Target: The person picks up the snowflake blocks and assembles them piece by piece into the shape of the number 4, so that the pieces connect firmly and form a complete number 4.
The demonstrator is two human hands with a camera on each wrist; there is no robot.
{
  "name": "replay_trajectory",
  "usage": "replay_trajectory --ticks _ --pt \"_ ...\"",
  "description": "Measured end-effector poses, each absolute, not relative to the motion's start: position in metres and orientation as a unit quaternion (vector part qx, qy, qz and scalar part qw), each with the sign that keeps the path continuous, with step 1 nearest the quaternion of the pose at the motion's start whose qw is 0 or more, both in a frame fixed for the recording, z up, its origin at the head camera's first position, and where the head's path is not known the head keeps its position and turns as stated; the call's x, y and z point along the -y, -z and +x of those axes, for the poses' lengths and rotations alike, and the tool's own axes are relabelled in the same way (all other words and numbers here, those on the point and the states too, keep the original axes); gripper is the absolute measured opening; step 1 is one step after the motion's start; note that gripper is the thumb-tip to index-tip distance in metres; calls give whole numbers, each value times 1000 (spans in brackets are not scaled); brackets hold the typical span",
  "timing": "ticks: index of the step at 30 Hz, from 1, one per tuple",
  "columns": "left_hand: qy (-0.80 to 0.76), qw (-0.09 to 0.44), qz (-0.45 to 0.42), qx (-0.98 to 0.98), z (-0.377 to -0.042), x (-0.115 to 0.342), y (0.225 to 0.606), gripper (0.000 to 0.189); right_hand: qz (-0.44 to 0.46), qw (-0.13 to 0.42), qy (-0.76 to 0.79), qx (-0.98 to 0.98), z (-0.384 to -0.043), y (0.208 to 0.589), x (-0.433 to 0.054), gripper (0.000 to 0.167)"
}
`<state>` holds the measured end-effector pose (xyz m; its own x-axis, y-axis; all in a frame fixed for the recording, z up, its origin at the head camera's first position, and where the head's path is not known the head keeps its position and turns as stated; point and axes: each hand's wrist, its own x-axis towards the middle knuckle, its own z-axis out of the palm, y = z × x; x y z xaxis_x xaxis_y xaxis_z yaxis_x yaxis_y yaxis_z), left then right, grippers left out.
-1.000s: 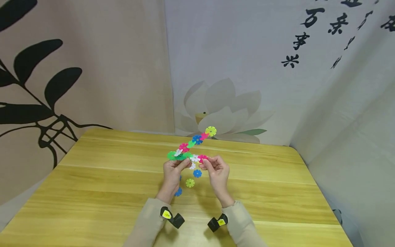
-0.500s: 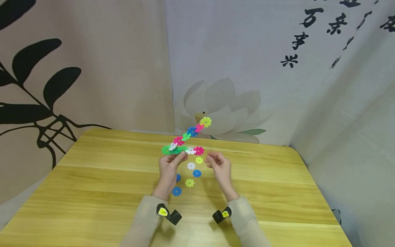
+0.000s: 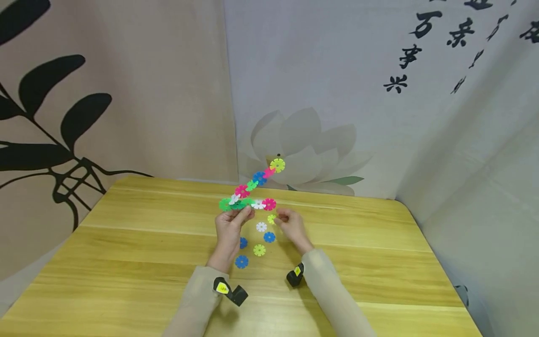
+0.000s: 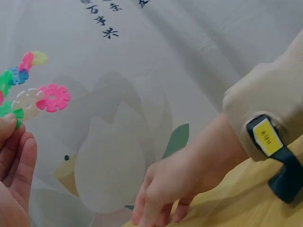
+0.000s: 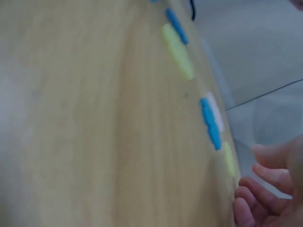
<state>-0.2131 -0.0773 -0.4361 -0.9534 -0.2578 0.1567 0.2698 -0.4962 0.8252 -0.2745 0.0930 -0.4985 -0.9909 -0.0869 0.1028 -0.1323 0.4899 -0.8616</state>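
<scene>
My left hand (image 3: 229, 231) pinches a V-shaped chain of interlocking snowflake discs (image 3: 242, 191) by its green part, holding it above the table. One branch rises to a yellow disc (image 3: 277, 165); the other ends in a white disc and a pink disc (image 4: 55, 98). Down at the tabletop, my right hand (image 3: 293, 228) reaches over a loose yellow disc (image 3: 271, 218), fingertips right at its edge. In the right wrist view, a gap shows between the right thumb and fingers, and the yellow disc (image 5: 229, 159) lies just beyond them.
Loose discs lie on the wooden table (image 3: 358, 262) below the chain: a white one (image 3: 261, 227), several blue ones (image 3: 269, 237) and another yellow one (image 3: 259, 250). A printed curtain (image 3: 320, 70) stands behind the table's far edge.
My right hand has let go of the pink end disc and moved away, then down to the loose yellow disc. My left hand has shifted slightly left with the chain.
</scene>
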Motion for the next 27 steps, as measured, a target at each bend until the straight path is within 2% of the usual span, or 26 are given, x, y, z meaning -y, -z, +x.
replay_trajectory --ticks 6,14,19,21,27 --pt "867 156 -12 474 -214 78 438 25 82 -6 -417 905 -282 501 -89 39" --pt "865 159 -14 476 -215 78 437 24 48 -26 -394 918 -288 497 -85 29" --pt "866 156 -13 474 -214 77 435 25 28 -36 -382 923 -287 493 -87 29" --pt "867 156 -14 473 -214 77 435 25 31 -29 -391 919 -285 493 -89 28" --pt "865 153 -5 478 -214 78 437 23 46 38 -482 874 -275 500 -95 15"
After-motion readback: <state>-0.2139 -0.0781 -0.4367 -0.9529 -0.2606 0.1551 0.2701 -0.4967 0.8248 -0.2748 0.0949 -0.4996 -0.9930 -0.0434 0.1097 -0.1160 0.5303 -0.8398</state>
